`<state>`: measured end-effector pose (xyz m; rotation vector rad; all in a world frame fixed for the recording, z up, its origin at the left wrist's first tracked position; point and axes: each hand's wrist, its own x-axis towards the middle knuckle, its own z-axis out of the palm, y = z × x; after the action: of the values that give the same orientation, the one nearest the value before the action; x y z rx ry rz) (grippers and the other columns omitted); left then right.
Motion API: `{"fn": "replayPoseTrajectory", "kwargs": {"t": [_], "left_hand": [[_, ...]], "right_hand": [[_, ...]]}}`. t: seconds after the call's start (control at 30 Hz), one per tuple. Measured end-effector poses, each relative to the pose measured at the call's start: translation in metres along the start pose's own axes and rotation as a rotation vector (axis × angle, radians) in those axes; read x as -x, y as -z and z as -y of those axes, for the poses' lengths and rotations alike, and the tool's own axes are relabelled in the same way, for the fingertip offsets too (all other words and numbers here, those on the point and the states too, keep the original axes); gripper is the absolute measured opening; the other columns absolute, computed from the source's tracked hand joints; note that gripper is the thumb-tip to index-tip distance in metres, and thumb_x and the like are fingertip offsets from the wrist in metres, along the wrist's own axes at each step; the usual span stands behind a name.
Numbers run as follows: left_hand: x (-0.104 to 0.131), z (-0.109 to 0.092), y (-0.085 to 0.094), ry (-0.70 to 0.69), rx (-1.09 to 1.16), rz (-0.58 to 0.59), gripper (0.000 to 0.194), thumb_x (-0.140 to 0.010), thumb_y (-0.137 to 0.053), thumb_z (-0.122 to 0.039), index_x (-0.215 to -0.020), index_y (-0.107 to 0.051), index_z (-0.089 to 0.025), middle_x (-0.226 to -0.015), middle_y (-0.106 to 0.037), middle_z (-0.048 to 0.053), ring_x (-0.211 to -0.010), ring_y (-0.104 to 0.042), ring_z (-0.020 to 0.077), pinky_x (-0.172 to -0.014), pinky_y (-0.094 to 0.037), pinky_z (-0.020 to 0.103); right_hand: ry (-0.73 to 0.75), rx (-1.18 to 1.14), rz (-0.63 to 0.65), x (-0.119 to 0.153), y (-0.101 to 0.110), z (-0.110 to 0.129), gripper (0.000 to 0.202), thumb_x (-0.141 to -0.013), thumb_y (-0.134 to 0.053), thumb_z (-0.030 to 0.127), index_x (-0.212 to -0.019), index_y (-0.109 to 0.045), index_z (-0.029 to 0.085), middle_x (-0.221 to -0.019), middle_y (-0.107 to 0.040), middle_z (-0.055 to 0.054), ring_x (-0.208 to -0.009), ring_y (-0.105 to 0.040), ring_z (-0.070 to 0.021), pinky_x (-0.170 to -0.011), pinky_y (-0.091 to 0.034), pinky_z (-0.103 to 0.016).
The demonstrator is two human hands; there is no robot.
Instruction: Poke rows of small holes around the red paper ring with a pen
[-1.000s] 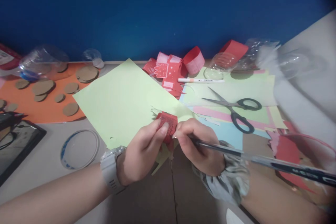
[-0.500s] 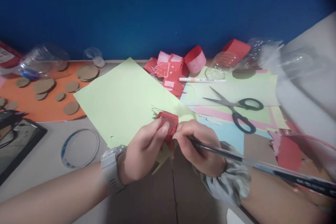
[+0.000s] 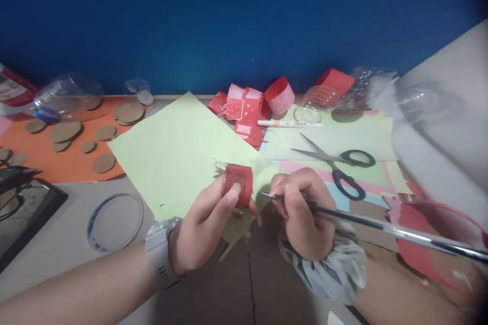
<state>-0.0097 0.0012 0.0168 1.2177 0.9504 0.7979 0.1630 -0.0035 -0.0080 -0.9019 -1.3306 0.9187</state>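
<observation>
Between the thumb and fingers of my left hand (image 3: 206,223) is a small curved piece of red paper (image 3: 244,183) with dark pen lines across it. Green fringed paper shows along its upper left side and below it. My right hand (image 3: 305,213) grips a ballpoint pen (image 3: 366,223), its tip pointing left and held just apart from the red paper. Beneath and behind my left hand lies a large light green sheet (image 3: 171,152). To the right of it are open scissors (image 3: 331,160) with black handles, resting on coloured papers.
Cardboard discs (image 3: 65,132) lie on an orange sheet (image 3: 23,165) at left, near a tape ring (image 3: 115,222). Red paper pieces (image 3: 249,111), a white marker (image 3: 290,124) and clear plastic bottle parts (image 3: 68,94) line the blue wall (image 3: 244,20).
My right hand and the pen have moved right, so the tip has come away from the red paper. The red paper has turned to face me more and shifted slightly left.
</observation>
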Motion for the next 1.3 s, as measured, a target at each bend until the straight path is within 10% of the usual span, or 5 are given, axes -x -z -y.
{"fn": "replayPoseTrajectory", "kwargs": {"t": [1.3], "left_hand": [[-0.004, -0.001, 0.001, 0.055, -0.256, 0.081, 0.038, -0.107, -0.033, -0.034, -0.078, -0.053, -0.022, -0.070, -0.065, 0.000, -0.065, -0.055, 0.0156, -0.073, -0.044, 0.028]], "right_hand": [[-0.159, 0.227, 0.087, -0.009, -0.002, 0.007, 0.039, -0.104, -0.051, 0.038, -0.069, -0.048, 0.021, -0.059, -0.044, 0.006, -0.049, -0.038, -0.0099, -0.051, -0.036, -0.025]]}}
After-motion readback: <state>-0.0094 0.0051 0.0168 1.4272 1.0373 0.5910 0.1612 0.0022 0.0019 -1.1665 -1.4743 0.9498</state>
